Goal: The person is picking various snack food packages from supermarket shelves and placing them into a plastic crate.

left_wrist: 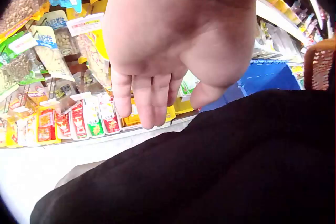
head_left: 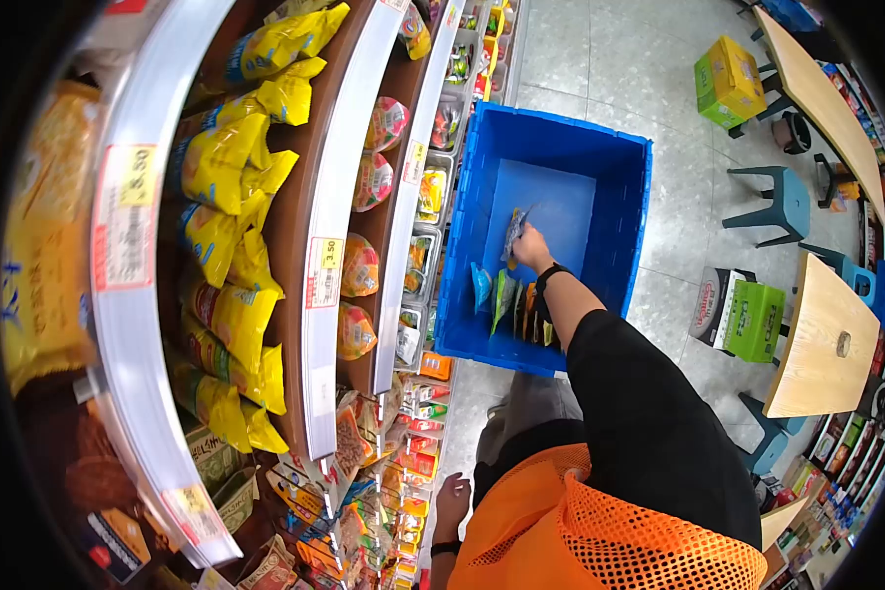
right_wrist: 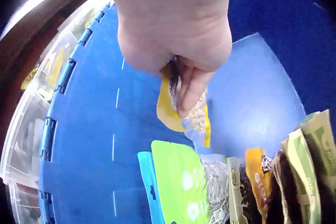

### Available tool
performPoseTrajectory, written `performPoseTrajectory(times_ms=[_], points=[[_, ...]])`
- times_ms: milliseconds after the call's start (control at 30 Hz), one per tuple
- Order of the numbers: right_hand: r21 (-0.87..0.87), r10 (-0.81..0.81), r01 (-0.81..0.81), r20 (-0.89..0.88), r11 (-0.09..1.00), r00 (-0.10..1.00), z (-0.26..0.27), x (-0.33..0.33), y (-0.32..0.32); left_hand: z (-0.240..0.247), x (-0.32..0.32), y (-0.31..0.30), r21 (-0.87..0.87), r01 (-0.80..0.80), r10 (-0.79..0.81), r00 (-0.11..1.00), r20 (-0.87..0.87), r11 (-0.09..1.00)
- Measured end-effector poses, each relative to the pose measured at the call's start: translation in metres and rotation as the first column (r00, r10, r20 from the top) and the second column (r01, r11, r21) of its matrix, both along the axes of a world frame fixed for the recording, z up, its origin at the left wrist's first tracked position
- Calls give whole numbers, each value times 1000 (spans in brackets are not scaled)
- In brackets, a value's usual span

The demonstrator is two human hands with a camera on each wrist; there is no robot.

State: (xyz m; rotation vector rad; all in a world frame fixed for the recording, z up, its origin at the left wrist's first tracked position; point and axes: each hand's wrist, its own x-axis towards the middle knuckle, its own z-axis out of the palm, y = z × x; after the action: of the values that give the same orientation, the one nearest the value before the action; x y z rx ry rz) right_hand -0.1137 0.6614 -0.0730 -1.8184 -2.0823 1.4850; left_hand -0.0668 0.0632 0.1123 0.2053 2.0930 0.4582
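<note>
The fingers (right_wrist: 193, 91) of your right hand (right_wrist: 177, 45) pinch a yellow-edged packet (right_wrist: 198, 119) inside the blue crate (right_wrist: 79, 150). A row of upright pouches (right_wrist: 257, 182) stands at 5 o'clock from it in the right wrist view. Your left hand (head_left: 451, 503), at 6 o'clock in the head view, hangs relaxed, holding nothing; snack shelves (head_left: 342, 147) stand at 9 o'clock. You seem to be handling stock in the crate, though whether loading or unloading is unclear. If loading, the next move calls for standing the packet beside the row. Your palm hides its top; 1 packet or 2, you can't tell. The row's lower ends are cut off at 6 o'clock.
</note>
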Motion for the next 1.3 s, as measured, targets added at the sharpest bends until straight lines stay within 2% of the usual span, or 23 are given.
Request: performPoseTrajectory(times_ms=[67, 133, 233, 267, 367, 500, 600, 667, 700, 767, 800, 867, 1000, 1067, 1167, 1200, 1233, 1267, 1300], points=[[-50, -2, 4, 46, 999, 999, -13, -11, -5, 3, 8, -10, -13, -76, 76, 997, 2, 997], [-187, 68, -40, 147, 982, 987, -28, -23, -5, 5, 13, -14, -25, -100, 100, 995, -7, 995], [-88, 4, 10, 152, 996, 988, -40, -37, -20, 11, 17, -16, -76, -102, 102, 995, 0, 992], [-147, 24, 2, 173, 989, 985, -43, -41, -20, 13, 20, -17, -58, -124, 124, 992, 0, 991], [-168, 90, -61, 170, 984, 981, -42, -51, -23, 31, 27, -1, -56, -153, 154, 988, 27, 987], [-175, 105, -68, 209, 982, 972, -45, -66, -25, 44, 38, 13, -58, -158, 160, 987, 22, 986], [-153, 124, -92, 216, 984, 968, -29, -76, -26, 50, 41, 21, -141, -110, 113, 993, 19, 984], [-222, 13, 48, 265, 974, 964, -22, -82, -26, 47, 45, 14, -109, -129, 129, 992, -2, 986], [-221, 18, 43, 266, 974, 964, -30, -85, -28, 44, 47, 10, -73, -143, 142, 990, -25, 987], [-46, 103, -93, 318, 995, 942, -54, -93, -35, 42, 49, 7, -57, -153, 151, 988, -36, 987], [-43, 106, -97, 316, 994, 943, -49, -95, -34, 44, 50, 10, -64, -152, 149, 988, -44, 986], [-155, 188, -155, 222, 976, 957, -38, -97, -34, 47, 50, 12, -70, -157, 153, 987, -57, 985], [-159, 174, -147, 171, 976, 970, -8, -83, -32, 48, 50, 13, -74, -139, 134, 988, -72, 988], [-173, 274, -249, 140, 953, 951, -3, -74, -27, 47, 49, 12, -60, -149, 142, 984, -107, 987], [-39, 294, -292, 47, 956, 955, 13, -54, -23, 46, 39, 9, -19, -101, 96, 979, -181, 995], [-21, 222, -223, -38, 975, 974, 33, -48, -25, 44, 37, 8, 61, -106, 118, 961, -249, 992], [89, 212, -207, -58, 974, 975, 40, -42, -23, 38, 34, 0, 47, -63, 74, 954, -292, 997], [188, 218, -200, -85, 962, 972, 46, -34, -26, 42, 31, 1, 10, -101, 99, 953, -286, 995], [137, 218, -202, -111, 970, 970, 67, -28, -30, 46, 27, 1, 64, -98, 113, 950, -290, 993]])
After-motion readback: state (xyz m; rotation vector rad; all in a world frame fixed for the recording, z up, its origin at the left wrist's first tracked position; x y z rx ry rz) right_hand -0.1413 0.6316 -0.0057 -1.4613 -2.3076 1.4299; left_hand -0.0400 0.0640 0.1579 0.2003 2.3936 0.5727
